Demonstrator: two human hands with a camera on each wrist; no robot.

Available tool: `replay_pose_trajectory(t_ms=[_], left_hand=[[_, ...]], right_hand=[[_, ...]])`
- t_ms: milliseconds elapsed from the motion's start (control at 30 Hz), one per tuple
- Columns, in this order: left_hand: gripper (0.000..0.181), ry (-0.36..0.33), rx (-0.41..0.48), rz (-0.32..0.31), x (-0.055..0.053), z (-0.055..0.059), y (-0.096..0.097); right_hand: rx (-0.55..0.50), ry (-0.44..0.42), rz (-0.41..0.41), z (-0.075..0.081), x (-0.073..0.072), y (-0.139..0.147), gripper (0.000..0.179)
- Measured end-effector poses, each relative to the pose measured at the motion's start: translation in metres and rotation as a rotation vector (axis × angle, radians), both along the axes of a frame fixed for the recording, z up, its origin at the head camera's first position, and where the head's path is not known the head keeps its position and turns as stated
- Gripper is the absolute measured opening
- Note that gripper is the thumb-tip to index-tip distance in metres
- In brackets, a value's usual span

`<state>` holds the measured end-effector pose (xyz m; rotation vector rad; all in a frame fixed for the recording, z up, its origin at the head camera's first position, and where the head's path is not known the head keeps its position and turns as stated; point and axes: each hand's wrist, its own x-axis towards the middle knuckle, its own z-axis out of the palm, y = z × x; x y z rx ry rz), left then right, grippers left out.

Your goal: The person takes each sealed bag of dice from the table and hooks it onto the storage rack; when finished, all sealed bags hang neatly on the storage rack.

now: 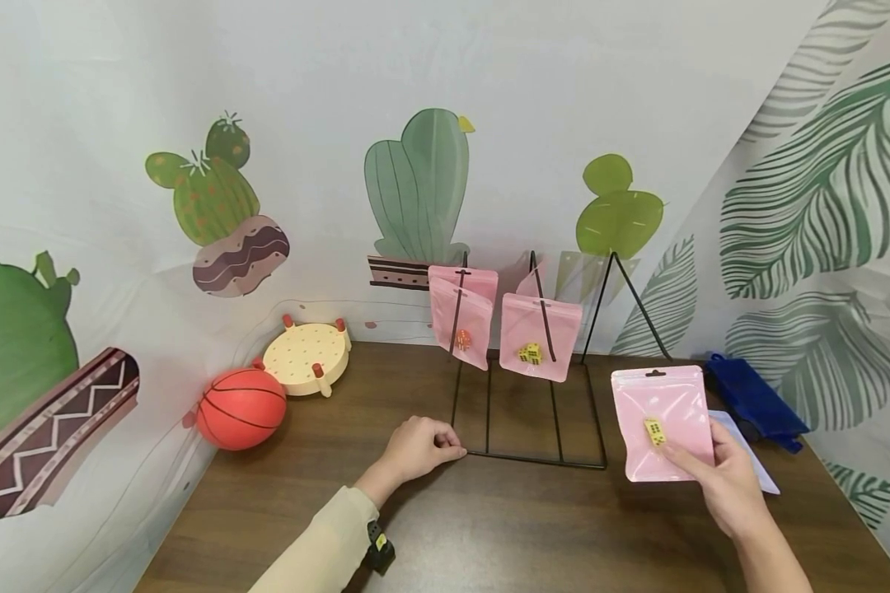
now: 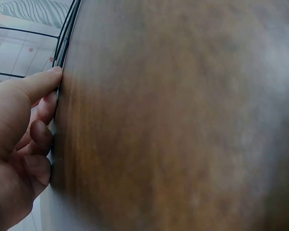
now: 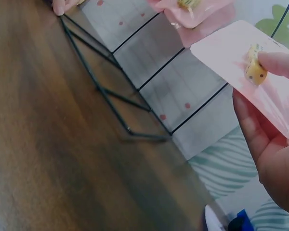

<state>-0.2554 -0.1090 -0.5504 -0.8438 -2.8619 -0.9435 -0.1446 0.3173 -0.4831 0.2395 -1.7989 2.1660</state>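
A pink zip bag [image 1: 658, 395] with yellow dice [image 1: 653, 431] in it is held up in my right hand [image 1: 734, 482]. The thumb lies across its front and the fingers are behind, as the right wrist view also shows. My left hand [image 1: 418, 449] pinches the front left corner of a black wire rack [image 1: 534, 459] at table level. From the rack's hooks hang more pink bags: a bag [image 1: 460, 317] with an orange-red piece on the left, and a bag [image 1: 540, 338] with yellow dice in the middle. The right hook [image 1: 641, 305] carries no bag.
On the left, a red ball [image 1: 241, 408] sits beside a round cream board [image 1: 307, 356] with red pegs. To the right lie a blue cloth item [image 1: 758, 399] and a pale flat sheet [image 1: 749, 457], partly behind the right hand. A patterned cloth backs the wooden table [image 1: 489, 535].
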Motion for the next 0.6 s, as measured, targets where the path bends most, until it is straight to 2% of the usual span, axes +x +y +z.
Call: replay_pose_trajectory(t_ms=[167, 333, 600], left_hand=[[0.013, 0.002, 0.006, -0.003, 0.001, 0.002, 0.0], [0.013, 0.017, 0.015, -0.01, 0.001, 0.001, 0.0], [0.013, 0.0, 0.005, -0.002, 0.0, 0.001, 0.0]], right_hand=[[-0.085, 0.121, 0.033, 0.01, 0.004, -0.005, 0.054], [-0.148, 0.273, 0.171, 0.018, 0.007, -0.007, 0.06], [-0.293, 0.409, 0.296, 0.026, 0.006, -0.011, 0.06]])
